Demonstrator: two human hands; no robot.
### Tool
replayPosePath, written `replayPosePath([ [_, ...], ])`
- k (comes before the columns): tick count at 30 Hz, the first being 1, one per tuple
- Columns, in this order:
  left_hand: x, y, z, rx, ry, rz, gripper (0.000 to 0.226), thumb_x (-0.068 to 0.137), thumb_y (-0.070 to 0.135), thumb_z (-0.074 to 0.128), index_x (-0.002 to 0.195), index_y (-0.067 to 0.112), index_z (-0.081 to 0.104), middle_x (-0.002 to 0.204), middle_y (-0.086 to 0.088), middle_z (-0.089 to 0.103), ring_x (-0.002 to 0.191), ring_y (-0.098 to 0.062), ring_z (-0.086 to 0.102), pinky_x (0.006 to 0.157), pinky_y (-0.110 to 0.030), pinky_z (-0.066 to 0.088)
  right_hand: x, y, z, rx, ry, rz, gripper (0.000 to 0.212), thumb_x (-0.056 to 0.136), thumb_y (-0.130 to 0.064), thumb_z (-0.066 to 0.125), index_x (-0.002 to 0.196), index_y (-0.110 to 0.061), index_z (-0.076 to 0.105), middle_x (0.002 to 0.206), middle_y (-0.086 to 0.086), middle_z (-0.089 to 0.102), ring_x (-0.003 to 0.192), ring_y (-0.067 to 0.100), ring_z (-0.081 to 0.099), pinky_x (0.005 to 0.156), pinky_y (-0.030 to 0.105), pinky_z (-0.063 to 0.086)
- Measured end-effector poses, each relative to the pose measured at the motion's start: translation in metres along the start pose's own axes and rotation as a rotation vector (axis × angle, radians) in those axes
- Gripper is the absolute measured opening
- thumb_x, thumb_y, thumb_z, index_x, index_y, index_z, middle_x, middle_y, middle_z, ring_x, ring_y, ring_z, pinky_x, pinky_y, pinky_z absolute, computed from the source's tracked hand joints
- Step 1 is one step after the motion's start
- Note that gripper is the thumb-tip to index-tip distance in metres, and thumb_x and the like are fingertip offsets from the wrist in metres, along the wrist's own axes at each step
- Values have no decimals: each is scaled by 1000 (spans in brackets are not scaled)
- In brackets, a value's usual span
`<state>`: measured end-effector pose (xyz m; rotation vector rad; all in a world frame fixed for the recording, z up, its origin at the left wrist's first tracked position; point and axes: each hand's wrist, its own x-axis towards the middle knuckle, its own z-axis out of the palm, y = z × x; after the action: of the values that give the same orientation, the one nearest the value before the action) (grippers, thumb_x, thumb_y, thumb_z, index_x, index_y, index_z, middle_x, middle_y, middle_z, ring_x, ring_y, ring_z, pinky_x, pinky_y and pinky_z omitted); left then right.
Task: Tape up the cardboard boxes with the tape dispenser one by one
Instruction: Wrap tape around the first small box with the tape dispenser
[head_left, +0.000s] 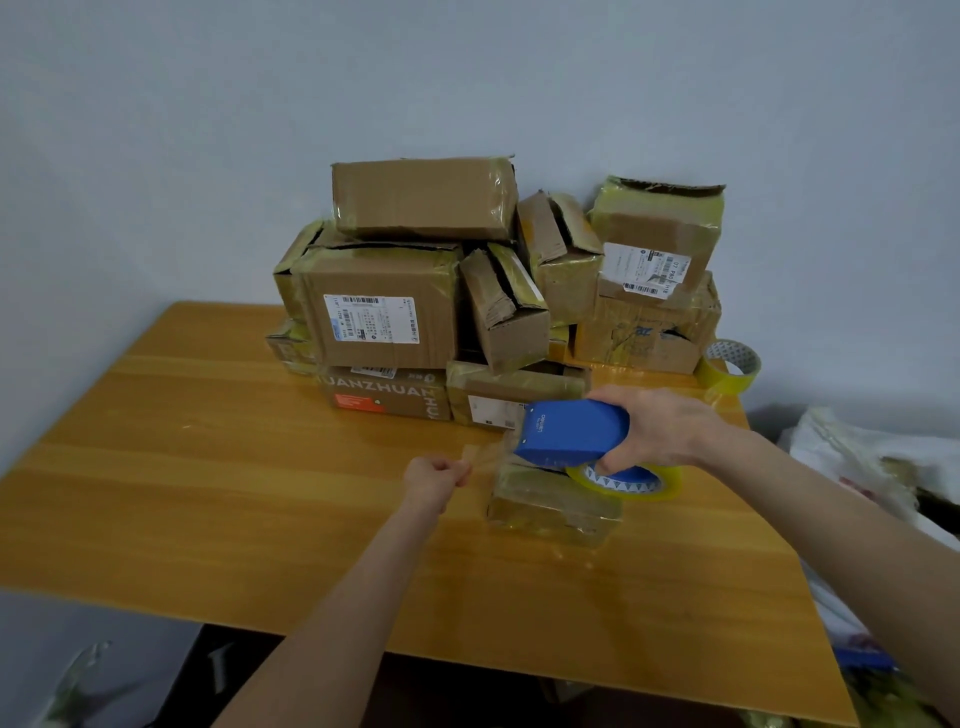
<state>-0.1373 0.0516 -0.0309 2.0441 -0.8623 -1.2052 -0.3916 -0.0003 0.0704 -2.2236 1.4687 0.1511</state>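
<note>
**Q:** Which step of the task is shown?
**A:** The start of a taping pass on one box. The right hand (657, 426) grips the blue tape dispenser (571, 439), its fingers (609, 460) curled round the body from below. The yellowish tape roll (631, 482) sits just beneath those fingers. The left hand (435, 475) is closed, and its fingers (460, 472) pinch the free end of a clear tape strip (485, 457) drawn from the dispenser's mouth.

**Q:** Where is the box being taped?
**A:** The small box (550, 509) lies on the counter (208, 467), directly below the right fingers and just right of the left fingers. Its sides already carry wrinkled tape. The pile of boxes (395, 306) stands beyond both sets of fingers, against the wall (156, 156).

**Q:** What does the next move call for?
**A:** Judging from this pose, the pinched end should be lowered and pressed onto the small box's left edge. The dispenser is then drawn rightward across the top so the strip lies flat. The strip appears to hang in air, so slack or a twist could fold it on itself.

**Q:** What else lies near?
**A:** A spare roll (730, 369) rests beyond the right fingers, and a white bag (872, 457) lies to their right, off the counter
</note>
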Motion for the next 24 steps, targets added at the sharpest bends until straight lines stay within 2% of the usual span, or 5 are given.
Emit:
replayPosePath([
  [4, -2, -6, 19, -21, -16, -42, 17, 94, 20, 60, 88, 6, 66, 76, 1, 59, 66, -10, 45, 95, -43, 47, -2, 2, 1, -7, -1, 12, 74, 67, -53, 75, 131, -42, 40, 110, -10, 56, 100, 18, 56, 85, 42, 53],
  [8, 4, -13, 31, 67, -39, -42, 23, 96, 25, 57, 107, 6, 64, 83, -2, 61, 63, -12, 50, 64, -29, 46, 2, -13, 4, -58, 22, 9, 73, 71, -53, 73, 134, -40, 39, 111, -8, 56, 98, 19, 54, 79, 35, 51],
  [11, 8, -23, 20, 415, -53, 3, 57, 94, 44, 55, 143, 18, 42, 111, -8, 65, 90, -22, 65, 75, -33, 54, 10, -25, 7, -88, 21, -1, 72, 71, -55, 72, 133, -39, 40, 111, -7, 58, 96, 20, 54, 72, 32, 48],
  [18, -24, -26, 7, 654, 23, 849, 48, 94, 26, 59, 139, 16, 48, 139, 0, 47, 124, -11, 47, 99, -16, 37, 16, -34, 5, -108, 16, 15, 73, 69, -57, 72, 132, -37, 42, 105, -6, 56, 94, 20, 54, 75, 34, 50],
  [24, -24, -30, 17, 875, -55, 865, 62, 98, 36, 49, 152, 21, 21, 156, 4, 24, 137, -15, 34, 107, -23, 32, 12, -38, 3, -165, 21, 42, 78, 70, -61, 71, 135, -34, 38, 111, -5, 57, 92, 19, 51, 76, 34, 49],
])
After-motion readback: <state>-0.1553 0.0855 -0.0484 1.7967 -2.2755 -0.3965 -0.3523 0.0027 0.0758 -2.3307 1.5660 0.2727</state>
